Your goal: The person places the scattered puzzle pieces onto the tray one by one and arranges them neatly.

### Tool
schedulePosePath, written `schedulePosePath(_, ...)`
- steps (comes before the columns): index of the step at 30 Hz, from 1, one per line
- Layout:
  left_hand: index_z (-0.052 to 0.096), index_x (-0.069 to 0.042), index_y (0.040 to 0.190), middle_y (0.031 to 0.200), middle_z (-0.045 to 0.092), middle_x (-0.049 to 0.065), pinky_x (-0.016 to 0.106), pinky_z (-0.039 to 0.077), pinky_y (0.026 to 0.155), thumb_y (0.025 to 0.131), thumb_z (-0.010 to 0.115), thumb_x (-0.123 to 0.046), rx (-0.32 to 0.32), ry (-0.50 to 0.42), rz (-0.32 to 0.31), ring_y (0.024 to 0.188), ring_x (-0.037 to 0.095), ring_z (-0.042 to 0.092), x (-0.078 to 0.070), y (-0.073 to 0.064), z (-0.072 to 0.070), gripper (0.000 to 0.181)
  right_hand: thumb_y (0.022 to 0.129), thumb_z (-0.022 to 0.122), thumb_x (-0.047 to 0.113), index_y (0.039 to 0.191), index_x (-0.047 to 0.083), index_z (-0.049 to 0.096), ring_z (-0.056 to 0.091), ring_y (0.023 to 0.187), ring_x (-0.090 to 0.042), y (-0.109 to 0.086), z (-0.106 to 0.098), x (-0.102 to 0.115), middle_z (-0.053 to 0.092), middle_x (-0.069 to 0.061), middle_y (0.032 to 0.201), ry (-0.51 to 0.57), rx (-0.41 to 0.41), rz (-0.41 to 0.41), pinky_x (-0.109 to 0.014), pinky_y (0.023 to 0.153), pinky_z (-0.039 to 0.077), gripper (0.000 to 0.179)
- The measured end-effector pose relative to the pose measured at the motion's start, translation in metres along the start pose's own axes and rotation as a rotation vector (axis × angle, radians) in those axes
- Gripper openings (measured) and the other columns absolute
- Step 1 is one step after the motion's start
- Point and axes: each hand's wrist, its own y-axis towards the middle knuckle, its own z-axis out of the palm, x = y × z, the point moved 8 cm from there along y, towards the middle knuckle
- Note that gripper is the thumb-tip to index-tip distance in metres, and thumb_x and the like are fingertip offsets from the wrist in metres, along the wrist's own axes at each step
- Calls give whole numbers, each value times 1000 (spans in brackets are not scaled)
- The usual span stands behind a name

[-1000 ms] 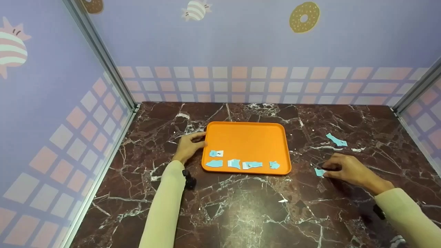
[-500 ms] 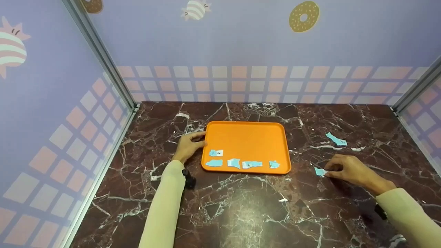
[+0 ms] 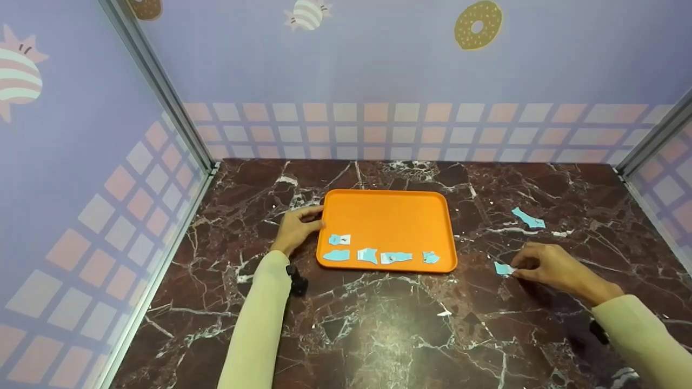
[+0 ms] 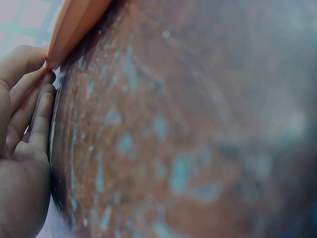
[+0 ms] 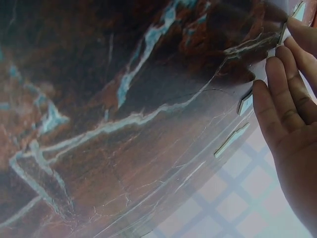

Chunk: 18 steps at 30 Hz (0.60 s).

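Note:
On the marble-patterned table my left hand [image 3: 294,229] holds the left rim of an orange tray [image 3: 386,216]. In the left wrist view its thumb and fingertips meet the tray's edge [image 4: 74,29]. Several irregular light-blue card pieces lie in the tray, among them a long one [image 3: 396,258] along the near side and a small blue-and-white one [image 3: 339,239] at the left. To the right of the tray, my right hand [image 3: 557,270] pinches another blue-and-white card piece [image 3: 503,268] low over the table. Its grip also shows in the right wrist view, at the card's edge [image 5: 295,20].
Beyond the right hand lies a long blue card piece [image 3: 529,218]. Small white scraps, one [image 3: 444,313] in front of the tray, dot the table [image 3: 367,335]. Patterned panels [image 3: 346,65] enclose the back and sides.
My right hand has shifted very slightly to the right with the card piece still pinched. The left hand and the tray stay in place.

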Motion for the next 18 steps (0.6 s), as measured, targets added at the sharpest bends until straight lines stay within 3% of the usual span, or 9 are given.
schedulePosePath(7,74,-6,136,138,69,12,38,54,103,91,81,-1,-5,11,-8,124,27,65,0,0,0,45,83,89,3,89,11,77,65,74,-6,0,5,-3,65,8,86,63,30,23,-27,64,58,16)
schedulePosePath(18,74,-6,136,140,68,12,39,52,105,91,81,-2,-5,16,0,126,28,63,0,0,-1,46,82,87,2,90,10,74,63,73,-9,1,6,-5,66,7,85,97,18,89,-25,64,54,18)
